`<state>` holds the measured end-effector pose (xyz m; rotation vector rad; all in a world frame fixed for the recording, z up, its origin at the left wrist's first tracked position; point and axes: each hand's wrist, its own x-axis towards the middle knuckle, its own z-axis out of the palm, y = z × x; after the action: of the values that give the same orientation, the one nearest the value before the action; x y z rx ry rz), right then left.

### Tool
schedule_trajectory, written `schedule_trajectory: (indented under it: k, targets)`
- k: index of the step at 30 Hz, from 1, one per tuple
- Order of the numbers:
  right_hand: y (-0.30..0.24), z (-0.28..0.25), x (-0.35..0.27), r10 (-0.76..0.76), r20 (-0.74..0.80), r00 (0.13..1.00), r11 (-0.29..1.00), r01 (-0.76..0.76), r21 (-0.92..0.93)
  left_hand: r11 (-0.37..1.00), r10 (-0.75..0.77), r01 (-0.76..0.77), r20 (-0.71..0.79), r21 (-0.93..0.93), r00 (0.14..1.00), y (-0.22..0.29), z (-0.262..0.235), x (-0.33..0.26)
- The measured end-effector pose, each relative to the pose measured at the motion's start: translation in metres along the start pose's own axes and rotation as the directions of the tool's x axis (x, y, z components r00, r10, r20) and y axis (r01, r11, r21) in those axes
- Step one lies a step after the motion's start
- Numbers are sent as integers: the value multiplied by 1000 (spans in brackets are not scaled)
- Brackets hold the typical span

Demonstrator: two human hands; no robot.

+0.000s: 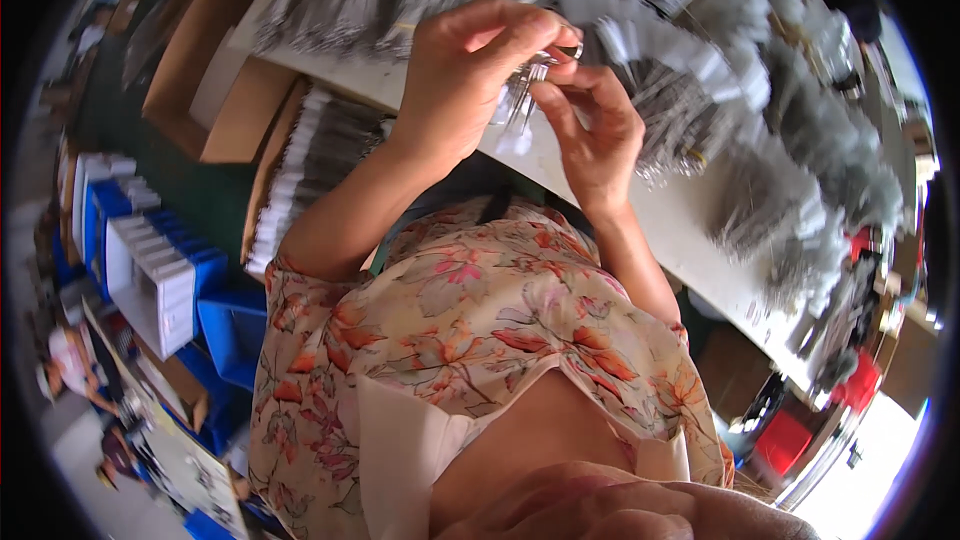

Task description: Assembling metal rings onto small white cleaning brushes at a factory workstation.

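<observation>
Over the table edge, my two hands are raised close together. My left hand (455,75) has thumb and fingers pinched at the top of a small bunch of thin metal rods (518,105). A shiny curved metal piece (571,52) shows at its fingertips. From the other side my right hand (600,135) pinches the same bunch between thumb and forefinger. The rods hang down from the fingers, and their lower ends look white and blurred. The fingers partly hide how the curved piece and the rods meet.
Heaps of similar thin metal pieces with whitish ends (680,105) cover much of the white table (690,240). An open cardboard box (215,90) stands at the left, near a box packed with more pieces (315,160). Blue and white bins (150,280) are stacked farther left; other people work beyond.
</observation>
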<state>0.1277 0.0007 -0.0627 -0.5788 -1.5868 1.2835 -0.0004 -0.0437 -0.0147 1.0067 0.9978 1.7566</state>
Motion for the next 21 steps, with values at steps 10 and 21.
schedule_trajectory:
  k: [10, 21]
  targets:
    - [50, -19, -31, 396, 290, 871, 914, -347, -209, 806, -52, 48, -9, 590, 999, 87, -117, -37]
    - [68, -2, -46, 603, 425, 675, 780, -386, -493, -258, -557, -72, -88, 963, 826, -174, -243, -125]
